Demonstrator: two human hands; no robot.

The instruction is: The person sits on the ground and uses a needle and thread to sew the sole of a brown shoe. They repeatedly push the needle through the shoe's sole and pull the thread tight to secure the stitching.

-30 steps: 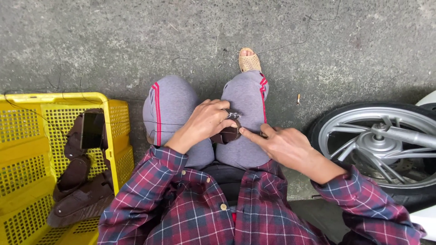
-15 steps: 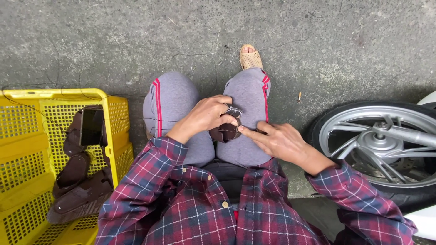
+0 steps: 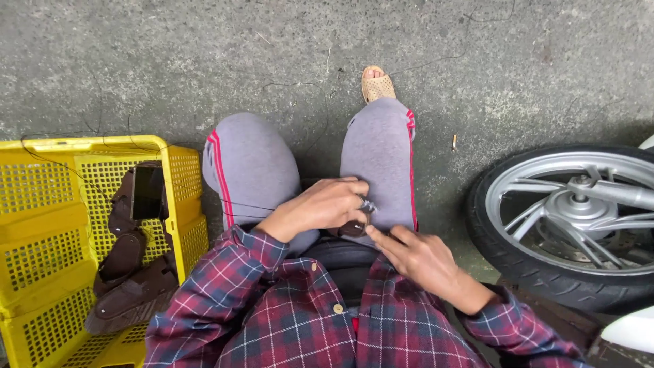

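On the person's lap, over the right knee in grey pants (image 3: 381, 170), both hands work on one small dark brown piece (image 3: 352, 229). It looks like leather, with a small shiny metal bit (image 3: 368, 204) at its top edge. The left hand (image 3: 320, 208) is curled over the piece from above, and its fingers are closed on it, holding it against the leg. The right hand (image 3: 419, 255) sits just below and beside the piece. Its pointer finger and thumb are pinched narrow, with the tips touching the lower edge of the piece. I cannot tell if they hold a needle or a thread end.

A thin dark thread (image 3: 272, 208) runs from the hands across the other knee toward the yellow crate (image 3: 184, 204) on the person's left. More brown leather pieces (image 3: 133, 286) lie in that crate.

I think the work on this small piece is partway done. How much is left I cannot tell, since the hands hide most of it.

A wheel (image 3: 572, 225) stands on the concrete ground (image 3: 170, 61) to the right.
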